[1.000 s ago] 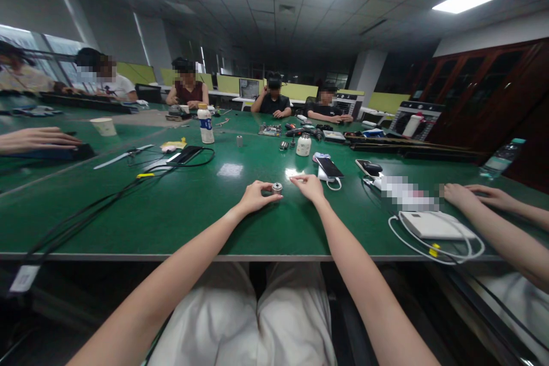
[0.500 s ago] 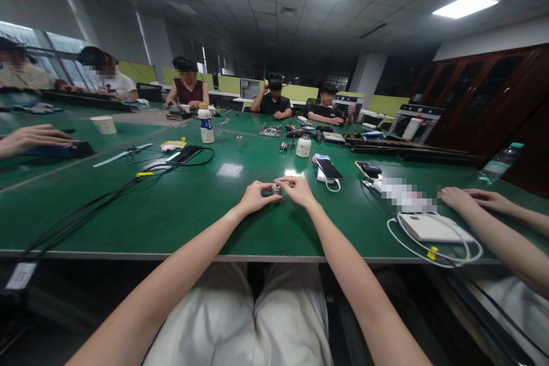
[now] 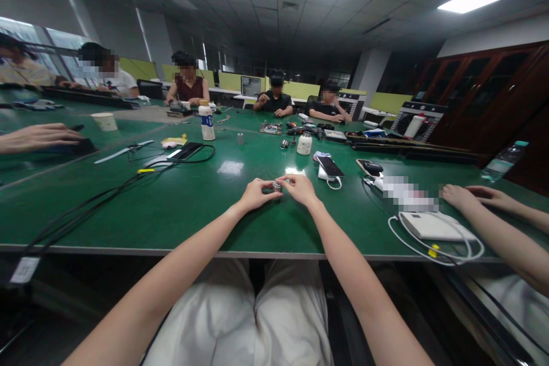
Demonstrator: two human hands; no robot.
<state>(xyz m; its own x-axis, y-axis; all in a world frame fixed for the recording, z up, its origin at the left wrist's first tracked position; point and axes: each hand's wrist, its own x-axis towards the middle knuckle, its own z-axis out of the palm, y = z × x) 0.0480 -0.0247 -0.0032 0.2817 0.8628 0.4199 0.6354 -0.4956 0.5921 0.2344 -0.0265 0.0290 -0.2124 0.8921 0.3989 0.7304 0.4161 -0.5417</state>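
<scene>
A small silvery metal cylinder [image 3: 277, 187] stands upright on the green table before me, its kind too small to make out. My left hand [image 3: 256, 197] curls round its left side and front, thumb and fingers closed on it. With thumb and fingertips pinched together, my right hand [image 3: 300, 187] touches the cylinder's top from the right. Those fingertips partly cover the top, so any smaller piece in them is hidden. A similar grey metal cylinder [image 3: 241, 138] stands farther off, beyond my left hand.
A white-and-blue bottle [image 3: 207, 121] and a white jar [image 3: 304, 143] stand farther back. Right of my hands lie a phone [image 3: 330, 166] and a white box [image 3: 433, 225] with a looped cable. Black cables [image 3: 115, 194] cross the left side. Co-workers' hands [image 3: 461, 196] rest at the right.
My head view has shifted slightly. My right fingertips have moved a little on the cylinder's top, while my left hand keeps its grip. Across the table, a person's raised hand has lowered.
</scene>
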